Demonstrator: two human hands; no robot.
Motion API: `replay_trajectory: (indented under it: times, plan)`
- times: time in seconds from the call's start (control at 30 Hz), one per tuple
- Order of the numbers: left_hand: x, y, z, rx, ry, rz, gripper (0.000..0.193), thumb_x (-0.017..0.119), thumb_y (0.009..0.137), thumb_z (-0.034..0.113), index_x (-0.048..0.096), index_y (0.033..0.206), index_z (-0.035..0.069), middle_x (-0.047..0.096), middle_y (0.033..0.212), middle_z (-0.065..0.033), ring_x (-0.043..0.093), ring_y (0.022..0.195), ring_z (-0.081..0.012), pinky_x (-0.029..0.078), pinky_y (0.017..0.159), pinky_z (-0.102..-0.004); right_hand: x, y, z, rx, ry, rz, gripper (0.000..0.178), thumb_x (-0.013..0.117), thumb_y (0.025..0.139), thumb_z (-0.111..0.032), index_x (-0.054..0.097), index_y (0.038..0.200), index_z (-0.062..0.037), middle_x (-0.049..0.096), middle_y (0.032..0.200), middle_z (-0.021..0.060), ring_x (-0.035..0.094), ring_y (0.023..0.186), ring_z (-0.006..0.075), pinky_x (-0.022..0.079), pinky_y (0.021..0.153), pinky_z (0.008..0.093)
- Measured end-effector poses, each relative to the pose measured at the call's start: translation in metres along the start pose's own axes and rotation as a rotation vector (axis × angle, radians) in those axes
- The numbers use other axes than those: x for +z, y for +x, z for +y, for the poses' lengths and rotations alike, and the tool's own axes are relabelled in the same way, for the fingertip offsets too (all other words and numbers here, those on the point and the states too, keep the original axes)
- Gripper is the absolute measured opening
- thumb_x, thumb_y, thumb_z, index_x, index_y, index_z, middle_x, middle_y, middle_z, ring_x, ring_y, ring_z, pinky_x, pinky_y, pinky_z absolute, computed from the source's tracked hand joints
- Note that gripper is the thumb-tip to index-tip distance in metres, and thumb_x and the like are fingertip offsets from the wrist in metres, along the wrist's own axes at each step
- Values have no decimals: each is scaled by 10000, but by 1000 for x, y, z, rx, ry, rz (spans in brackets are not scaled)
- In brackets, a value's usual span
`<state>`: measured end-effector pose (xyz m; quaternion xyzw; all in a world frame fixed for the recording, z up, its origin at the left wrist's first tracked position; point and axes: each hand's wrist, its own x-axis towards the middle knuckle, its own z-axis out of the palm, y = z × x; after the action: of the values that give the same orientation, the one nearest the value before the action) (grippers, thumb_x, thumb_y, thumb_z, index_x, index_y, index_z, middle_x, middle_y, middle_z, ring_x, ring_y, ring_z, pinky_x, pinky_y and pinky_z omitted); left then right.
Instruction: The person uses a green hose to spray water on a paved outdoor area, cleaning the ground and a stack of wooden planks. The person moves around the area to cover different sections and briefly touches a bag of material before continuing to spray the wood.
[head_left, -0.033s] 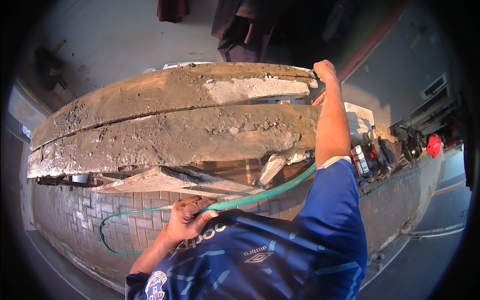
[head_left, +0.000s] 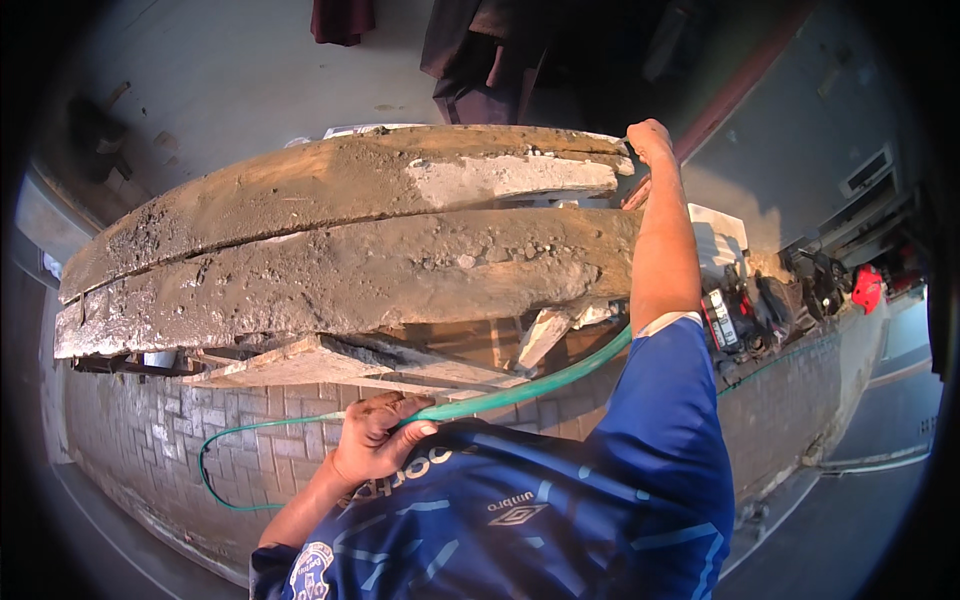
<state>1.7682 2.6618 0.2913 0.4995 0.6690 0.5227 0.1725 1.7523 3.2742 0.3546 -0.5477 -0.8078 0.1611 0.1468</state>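
Note:
Two long wooden planks caked in wet grey mud lie side by side in front of me: the far plank [head_left: 300,185] and the near plank [head_left: 350,270]. Close to my body, my left hand [head_left: 378,437] is wrapped round a green hose [head_left: 540,390]. The hose runs right, passing behind my right arm, and a thin length loops down to the paving at left. My right arm reaches across the planks' right end. At the far plank's tip, my right hand [head_left: 650,140] is closed; whatever its fingers grip is hidden.
Rough boards [head_left: 320,362] prop the planks above brick paving [head_left: 240,405]. Dark clothing [head_left: 485,60] hangs beyond them. To the right sit a cluttered heap of gear [head_left: 760,310] and a red object [head_left: 867,289] along the wall.

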Motion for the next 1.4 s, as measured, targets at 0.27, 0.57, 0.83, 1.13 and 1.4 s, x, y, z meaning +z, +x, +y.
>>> replay_trajectory:
  times: [0.27, 0.57, 0.83, 1.13, 1.4]
  plan:
    - [4, 10, 0, -19, 8, -36, 298, 765, 790, 149, 684, 1024, -16, 619, 691, -138, 588, 578, -214, 470, 558, -296, -4, 7, 6, 22, -11, -10, 278, 508, 744, -150, 699, 873, 8, 683, 819, 214, 682, 783, 323, 510, 715, 384]
    - [5, 11, -4, -5, 30, -5, 310, 770, 784, 163, 683, 1015, -26, 589, 652, -122, 560, 548, -205, 451, 536, -293, 28, 8, -17, -29, 21, 5, 212, 517, 742, -140, 660, 812, 0, 619, 782, 187, 615, 726, 289, 468, 655, 387]
    - [5, 6, -1, -30, 38, -2, 300, 761, 795, 185, 687, 1007, -15, 583, 641, -104, 566, 549, -191, 447, 530, -288, 30, 21, 30, 37, -105, -8, 251, 493, 788, -175, 576, 599, -31, 528, 522, 73, 514, 458, 172, 384, 440, 321]
    - [13, -29, -6, 14, -23, 30, 293, 762, 797, 198, 690, 962, -33, 643, 706, -109, 610, 610, -188, 459, 577, -266, 2, -32, 45, -299, -324, -314, 229, 562, 751, -131, 614, 540, -58, 522, 470, 105, 469, 390, 210, 343, 405, 399]
    - [-12, -82, 5, -10, -13, 56, 303, 756, 810, 176, 682, 986, -60, 670, 799, -100, 596, 695, -147, 459, 654, -248, -18, -126, 81, -194, -130, -202, 215, 553, 765, -144, 628, 582, -60, 553, 505, 110, 499, 416, 228, 355, 411, 398]
